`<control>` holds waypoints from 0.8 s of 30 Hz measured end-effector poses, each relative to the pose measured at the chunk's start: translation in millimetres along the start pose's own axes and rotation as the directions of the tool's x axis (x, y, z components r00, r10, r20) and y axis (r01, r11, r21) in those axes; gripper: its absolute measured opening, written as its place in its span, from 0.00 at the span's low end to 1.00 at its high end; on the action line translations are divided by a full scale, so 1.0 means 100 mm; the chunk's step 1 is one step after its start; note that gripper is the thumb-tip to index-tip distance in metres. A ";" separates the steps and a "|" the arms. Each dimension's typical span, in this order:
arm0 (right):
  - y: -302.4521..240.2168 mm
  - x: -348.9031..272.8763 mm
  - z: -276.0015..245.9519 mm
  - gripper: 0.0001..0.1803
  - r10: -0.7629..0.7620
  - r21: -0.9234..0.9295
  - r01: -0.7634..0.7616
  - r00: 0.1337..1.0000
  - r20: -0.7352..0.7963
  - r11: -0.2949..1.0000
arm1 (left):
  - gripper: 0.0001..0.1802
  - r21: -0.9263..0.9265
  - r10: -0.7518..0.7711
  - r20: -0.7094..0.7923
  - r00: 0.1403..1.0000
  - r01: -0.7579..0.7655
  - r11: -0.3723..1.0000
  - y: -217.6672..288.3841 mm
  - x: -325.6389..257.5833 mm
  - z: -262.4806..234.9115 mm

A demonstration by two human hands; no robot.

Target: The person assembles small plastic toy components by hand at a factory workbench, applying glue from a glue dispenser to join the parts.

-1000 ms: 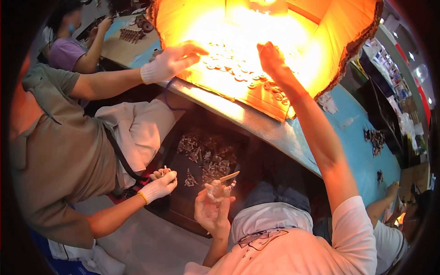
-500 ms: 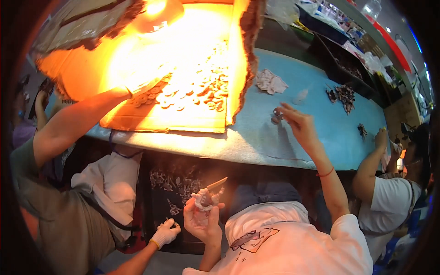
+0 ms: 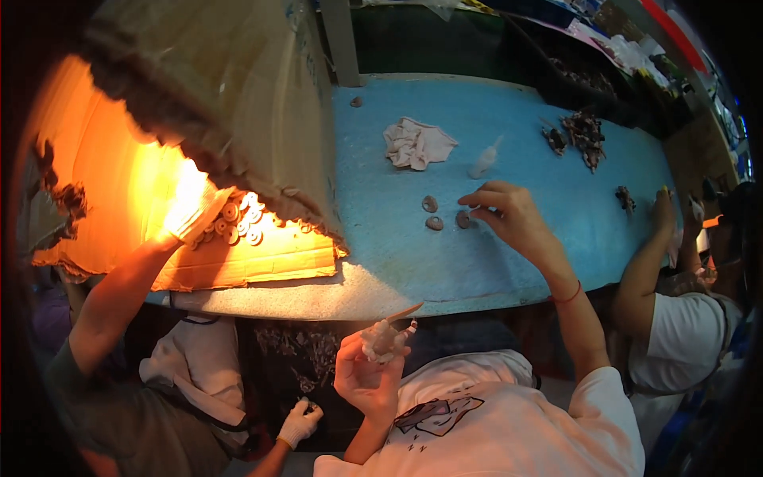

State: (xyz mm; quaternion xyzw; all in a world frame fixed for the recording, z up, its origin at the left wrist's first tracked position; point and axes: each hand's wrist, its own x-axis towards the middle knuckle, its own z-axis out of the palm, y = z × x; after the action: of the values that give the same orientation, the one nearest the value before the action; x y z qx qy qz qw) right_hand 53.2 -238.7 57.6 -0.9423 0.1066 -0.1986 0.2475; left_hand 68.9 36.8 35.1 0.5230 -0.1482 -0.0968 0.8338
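Note:
My left hand (image 3: 369, 374) is closed around a small pale figurine (image 3: 385, 342), held low in front of my shirt. A thin tan stick (image 3: 404, 312) juts up from it. Over the blue tabletop my right hand (image 3: 509, 213) has its thumb and index finger close together, just above a small round brown disc (image 3: 463, 219). Something pale shows at those fingertips, too small to name. Two similar discs, one farther away (image 3: 429, 203) and one nearer (image 3: 434, 223), lie just left of it.
A crumpled pale cloth (image 3: 420, 144) and a small translucent bottle (image 3: 483, 161) lie beyond the discs. To the left, a co-worker's gloved hand (image 3: 199, 213) reaches into a brightly lit cardboard box (image 3: 246, 274) with many discs. Another co-worker's arm (image 3: 648, 246) is at right. Dark pieces (image 3: 584, 139) are heaped behind.
The view has swung to the right, so the box and table things sit farther left. The discs under my right hand now show as three separate ones. My left hand still holds the figurine.

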 end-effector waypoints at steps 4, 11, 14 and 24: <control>0.06 0.04 0.05 0.12 -0.137 -0.069 0.149 0.980 0.144 0.987 | 0.20 0.051 0.002 0.022 1.000 -0.003 0.999 -0.10 0.05 0.12; 0.03 -0.11 -0.14 0.09 0.256 0.418 -0.338 0.936 0.239 0.843 | 0.20 0.163 -0.014 0.090 0.996 -0.001 0.987 -0.19 0.15 0.32; 0.03 -0.36 -0.19 0.07 0.337 0.734 -0.427 0.899 0.281 0.528 | 0.21 0.192 0.053 0.139 0.989 -0.079 0.978 -0.34 0.20 0.46; -0.49 -0.64 -0.46 0.12 0.217 0.898 -0.429 0.890 0.402 0.096 | 0.21 0.423 0.419 0.240 0.876 -0.482 0.767 -0.54 0.23 0.75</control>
State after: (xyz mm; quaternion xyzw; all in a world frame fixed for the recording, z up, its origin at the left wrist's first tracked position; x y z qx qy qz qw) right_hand -18.9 -197.2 99.1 -0.5291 0.1384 -0.0808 0.8333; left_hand 64.3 -57.3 20.4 0.6505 -0.3428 0.1110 0.6686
